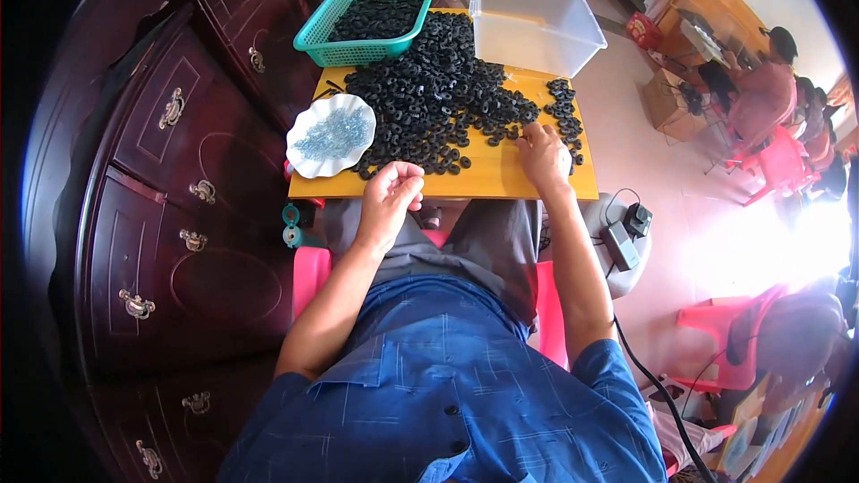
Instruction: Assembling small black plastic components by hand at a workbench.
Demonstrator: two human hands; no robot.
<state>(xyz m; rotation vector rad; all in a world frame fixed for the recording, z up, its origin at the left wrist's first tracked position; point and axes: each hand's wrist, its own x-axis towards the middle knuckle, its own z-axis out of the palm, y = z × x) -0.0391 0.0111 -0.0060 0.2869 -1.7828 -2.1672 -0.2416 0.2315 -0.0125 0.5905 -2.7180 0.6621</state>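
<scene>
A heap of small black ring-shaped parts covers much of the yellow table. Just off the table's front edge, my left hand is closed with thumb and forefinger pinched; whatever they hold is too small to name. My right hand rests at the heap's front right edge. Its fingers are curled down among the rings, and anything in them is hidden. Beside the heap on the left sits a white scalloped dish of tiny pale blue-grey pieces.
A green basket of black parts and a clear plastic bin stand at the table's far side. Dark wooden cabinets line the left. Black adapters lie on a stool at right. Other people sit farther off.
</scene>
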